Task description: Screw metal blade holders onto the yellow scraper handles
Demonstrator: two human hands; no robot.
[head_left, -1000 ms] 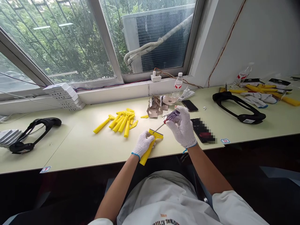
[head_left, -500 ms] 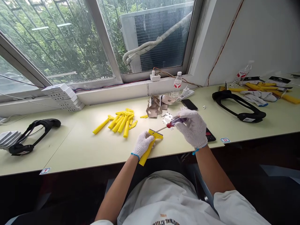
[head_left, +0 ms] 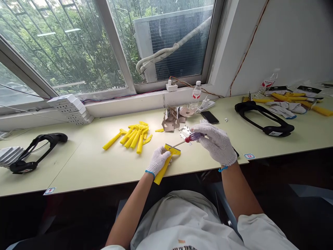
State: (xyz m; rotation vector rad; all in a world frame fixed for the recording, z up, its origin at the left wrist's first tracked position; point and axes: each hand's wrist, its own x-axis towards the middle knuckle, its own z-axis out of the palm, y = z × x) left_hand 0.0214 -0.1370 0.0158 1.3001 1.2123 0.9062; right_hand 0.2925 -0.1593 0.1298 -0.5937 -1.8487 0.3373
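A yellow scraper (head_left: 161, 173) with a metal blade along its head is gripped in my left hand (head_left: 158, 160), gloved in white knit, near the table's front edge. My right hand (head_left: 218, 144), in a matching glove, has its fingers closed on the handle of a screwdriver (head_left: 189, 138) with a clear and red grip. The screwdriver's shaft slants down to the left, and its tip meets the scraper's head. Small screws and metal blades (head_left: 185, 130) lie just beyond the screwdriver. A pile of yellow scraper handles (head_left: 134, 137) rests to the left.
Folded brown cardboard pieces (head_left: 170, 123), a water bottle (head_left: 196, 94) and a phone (head_left: 210, 117) stand or lie toward the back. Black headset frames lie at the right (head_left: 264, 118) and left (head_left: 39, 152). White gloves (head_left: 283, 110) sit among yellow scrapers at far right.
My right hand has shifted slightly right and its fingers have loosened and turned around the screwdriver handle. The tip stays on the scraper, and my left hand holds still.
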